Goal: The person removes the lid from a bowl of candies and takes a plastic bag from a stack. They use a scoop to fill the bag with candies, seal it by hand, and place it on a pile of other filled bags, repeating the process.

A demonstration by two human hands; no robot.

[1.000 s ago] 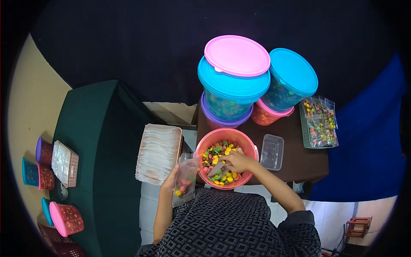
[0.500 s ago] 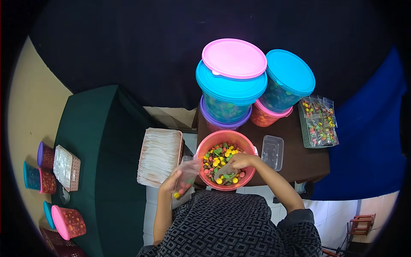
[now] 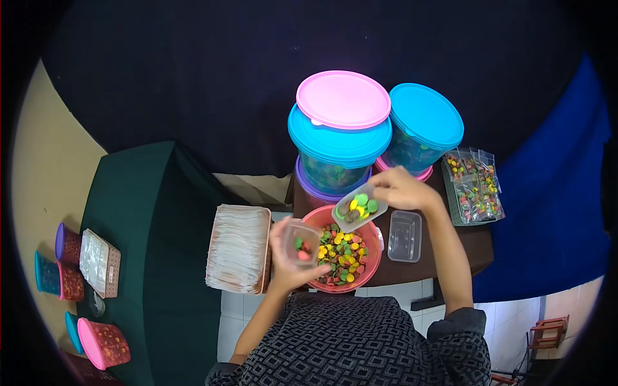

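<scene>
My left hand [image 3: 288, 271] grips a transparent plastic bag [image 3: 293, 235] with its mouth spread, and a few red and green button-shaped candies lie inside. In my right hand [image 3: 407, 190] is a small transparent plastic tub [image 3: 351, 222], tilted toward the bag and partly filled with green, yellow and brown candies. Both hands are over or beside a pink bucket [image 3: 376, 267], which holds many loose candies [image 3: 344, 255] in mixed colours. The bag's lower end is hard to make out.
Lidded buckets, one blue-topped [image 3: 338, 145] under a pink lid [image 3: 344, 100], stand behind. A transparent box [image 3: 405, 237] lies right on the brown table [image 3: 450, 257]. Filled bags [image 3: 476, 186] fill a basket at far right. Stacked flat bags [image 3: 237, 248] sit in a left basket.
My right hand has risen out of the bucket with the tub, now loaded with candies. My left hand has turned the bag's mouth upward and moved it nearer the bucket.
</scene>
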